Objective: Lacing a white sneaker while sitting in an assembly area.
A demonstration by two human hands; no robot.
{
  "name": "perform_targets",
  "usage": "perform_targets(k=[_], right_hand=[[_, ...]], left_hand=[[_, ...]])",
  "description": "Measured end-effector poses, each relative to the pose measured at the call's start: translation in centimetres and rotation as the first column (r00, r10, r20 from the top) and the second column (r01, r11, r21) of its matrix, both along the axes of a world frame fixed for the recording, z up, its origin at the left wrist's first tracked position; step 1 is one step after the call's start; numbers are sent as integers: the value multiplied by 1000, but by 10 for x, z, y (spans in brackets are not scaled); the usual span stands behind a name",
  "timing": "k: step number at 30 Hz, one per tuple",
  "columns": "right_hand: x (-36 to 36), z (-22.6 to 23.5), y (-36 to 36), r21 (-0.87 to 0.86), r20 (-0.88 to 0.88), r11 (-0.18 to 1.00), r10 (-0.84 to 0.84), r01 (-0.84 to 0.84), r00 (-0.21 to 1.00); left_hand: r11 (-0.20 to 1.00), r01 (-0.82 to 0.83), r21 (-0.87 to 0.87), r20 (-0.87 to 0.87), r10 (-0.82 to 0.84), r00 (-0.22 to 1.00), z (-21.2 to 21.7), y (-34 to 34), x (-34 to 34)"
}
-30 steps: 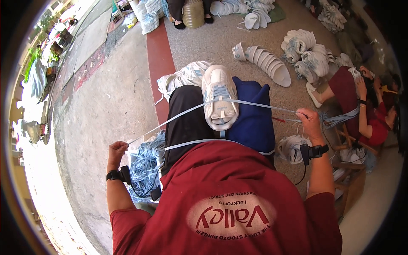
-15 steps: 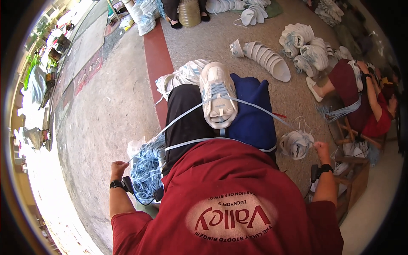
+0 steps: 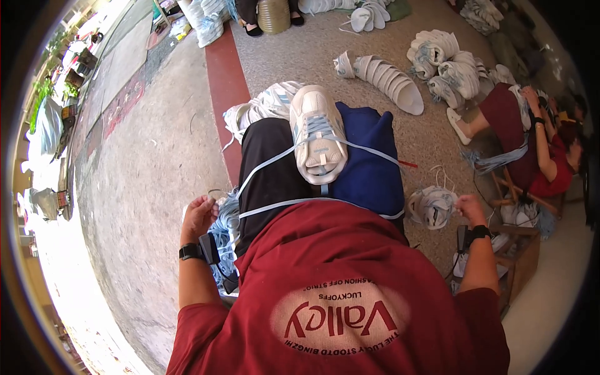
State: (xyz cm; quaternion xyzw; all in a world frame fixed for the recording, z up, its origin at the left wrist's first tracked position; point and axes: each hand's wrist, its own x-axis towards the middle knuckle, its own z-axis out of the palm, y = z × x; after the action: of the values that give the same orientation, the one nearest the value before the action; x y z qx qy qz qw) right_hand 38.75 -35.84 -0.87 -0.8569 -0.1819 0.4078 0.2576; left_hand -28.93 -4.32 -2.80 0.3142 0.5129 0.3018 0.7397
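A cream sneaker rests toe-down across my lap, its eyelets partly threaded with a pale blue shoelace. One lace length drapes over my left knee, the other over my right knee. Left of my lap, my left hand is closed in a pinch, a thin curved lace end at its fingertips, close above a heap of blue laces. On the other side, my right hand has its fingertips pressed together beside a shoe bundle; what they hold, if anything, cannot be made out.
White shoes tied together lie beyond my left knee. A row of nested pale shoe pieces and piled shoe bundles lie on the floor ahead. A seated person in red works at the right, near a wooden stool.
My left hand has moved inward toward my left knee and the lace heap. The lace, stretched outward before, now hangs slacker on both sides. My right hand has shifted slightly.
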Motion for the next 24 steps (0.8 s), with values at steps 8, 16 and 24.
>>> perform_targets(k=[8,16,24], right_hand=[[-191,68,240,460,172,339,872,-820,457],[-209,33,285,689,312,526,406,-499,859],[-224,25,282,751,128,605,261,-265,957]], left_hand=[[559,796,230,-214,-769,602,87,42,189],[557,631,540,-514,-375,772,51,59,237],[568,530,630,-413,-333,848,39,60,235]])
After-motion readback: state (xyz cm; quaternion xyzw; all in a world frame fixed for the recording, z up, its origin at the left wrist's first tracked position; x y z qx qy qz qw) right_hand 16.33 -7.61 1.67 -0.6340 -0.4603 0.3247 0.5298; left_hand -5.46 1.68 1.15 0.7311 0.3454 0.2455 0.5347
